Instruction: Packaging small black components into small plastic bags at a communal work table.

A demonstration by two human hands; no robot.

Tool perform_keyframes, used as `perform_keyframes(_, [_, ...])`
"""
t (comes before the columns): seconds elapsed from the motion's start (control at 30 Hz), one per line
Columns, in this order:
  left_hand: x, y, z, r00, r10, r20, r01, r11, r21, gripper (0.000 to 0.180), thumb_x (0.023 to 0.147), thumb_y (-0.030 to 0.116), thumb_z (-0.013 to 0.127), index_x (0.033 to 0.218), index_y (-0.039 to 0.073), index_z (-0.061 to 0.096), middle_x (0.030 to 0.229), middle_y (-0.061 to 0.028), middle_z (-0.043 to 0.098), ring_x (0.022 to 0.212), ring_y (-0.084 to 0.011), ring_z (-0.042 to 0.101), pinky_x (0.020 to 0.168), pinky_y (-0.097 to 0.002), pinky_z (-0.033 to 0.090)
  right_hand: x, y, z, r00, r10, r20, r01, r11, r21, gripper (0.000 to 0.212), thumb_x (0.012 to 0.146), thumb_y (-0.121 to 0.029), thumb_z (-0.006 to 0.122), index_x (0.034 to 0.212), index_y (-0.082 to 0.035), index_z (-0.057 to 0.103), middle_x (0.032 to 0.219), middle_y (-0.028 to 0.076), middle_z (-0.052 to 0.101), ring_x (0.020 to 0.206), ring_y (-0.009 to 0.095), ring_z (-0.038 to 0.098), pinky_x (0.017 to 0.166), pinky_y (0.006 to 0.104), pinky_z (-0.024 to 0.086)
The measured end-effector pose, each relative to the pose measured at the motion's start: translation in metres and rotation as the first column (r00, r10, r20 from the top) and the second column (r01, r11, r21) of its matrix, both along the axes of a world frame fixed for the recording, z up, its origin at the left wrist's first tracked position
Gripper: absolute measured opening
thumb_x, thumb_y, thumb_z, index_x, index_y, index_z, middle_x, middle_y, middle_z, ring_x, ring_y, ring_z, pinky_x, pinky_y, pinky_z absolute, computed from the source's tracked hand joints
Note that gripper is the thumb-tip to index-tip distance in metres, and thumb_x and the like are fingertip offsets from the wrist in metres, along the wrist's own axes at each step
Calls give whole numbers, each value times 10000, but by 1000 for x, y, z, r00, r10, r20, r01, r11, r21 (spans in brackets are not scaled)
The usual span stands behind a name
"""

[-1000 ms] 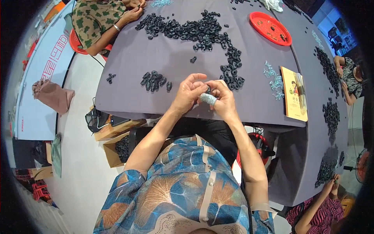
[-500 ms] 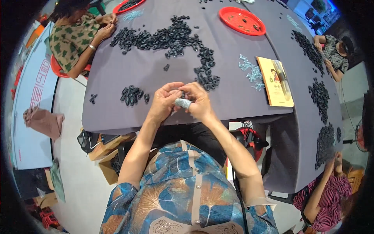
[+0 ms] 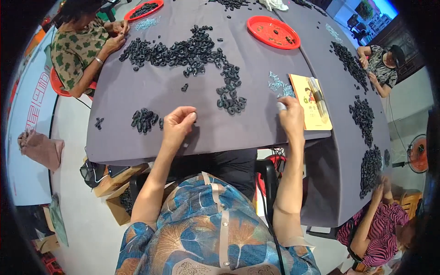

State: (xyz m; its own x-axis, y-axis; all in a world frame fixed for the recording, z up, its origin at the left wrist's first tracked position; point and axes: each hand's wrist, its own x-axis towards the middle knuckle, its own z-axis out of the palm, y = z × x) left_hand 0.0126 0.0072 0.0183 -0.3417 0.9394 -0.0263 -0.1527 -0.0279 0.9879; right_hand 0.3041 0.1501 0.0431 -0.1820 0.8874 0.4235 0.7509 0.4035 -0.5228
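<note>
My left hand (image 3: 178, 124) is closed in a pinch above the near part of the grey cloth-covered table. A small black part shows at its fingertips, mostly hidden by them. My right hand (image 3: 293, 117), with a whitish wrap on one digit, bends its fingers down at the near edge of a scatter of small clear-silvery pieces (image 3: 277, 81). Whatever those fingers hold is hidden. Left of my left hand lies a small cluster of black ring-like parts (image 3: 144, 120). Between my hands and farther off, a strand of similar black parts (image 3: 231, 87) runs back into a larger heap (image 3: 183, 51).
A yellow booklet (image 3: 302, 107) with a pen-like object on it lies beside my right hand. Farther back stands a red tray (image 3: 256, 34) with a few pieces. People work at the far left and along the right table, where more black piles (image 3: 363, 117) lie.
My hands were together over the table; now they are apart. The right one has moved right to the silvery pieces, the left one slightly left. The whole view has shifted a little.
</note>
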Motion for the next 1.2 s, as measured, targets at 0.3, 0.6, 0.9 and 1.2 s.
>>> perform_keyframes(0.3, [-31, -26, 18, 605, 158, -781, -217, 976, 30, 131, 766, 41, 619, 892, 15, 646, 742, -89, 559, 638, -188, 543, 605, -286, 441, 20, 2, -10, 983, -67, 170, 59, 997, 53, 229, 713, 16, 524, 841, -63, 697, 871, 151, 610, 867, 339, 551, 775, 419, 421])
perform_keyframes(0.6, [-39, -33, 18, 359, 226, -906, -318, 942, 109, 128, 771, 65, 628, 892, 24, 640, 872, -121, 575, 796, -291, 589, 703, -361, 470, 11, 1, -14, 941, -70, 330, 27, 991, 133, 164, 742, -5, 515, 864, -50, 614, 897, 149, 557, 865, 352, 506, 782, 450, 392])
perform_keyframes(0.9, [-35, 23, 10, 349, 276, -895, -289, 941, 177, 113, 780, 116, 626, 873, 53, 642, 867, -105, 580, 780, -282, 610, 685, -371, 487, -48, -18, 1, 993, 89, -84, -90, 996, -6, 260, 762, 65, 419, 993, -36, 480, 859, 214, 570, 813, 408, 561, 713, 456, 431])
perform_keyframes(1.2, [-43, 122, -2, 354, 374, -857, -196, 926, 323, 242, 737, 75, 628, 979, 87, 638, 972, -115, 557, 944, -307, 508, 829, -391, 435, -66, -22, -23, 912, -38, -407, -38, 983, -179, 97, 899, -74, 459, 978, -34, 499, 740, 151, 575, 676, 272, 575, 633, 392, 442])
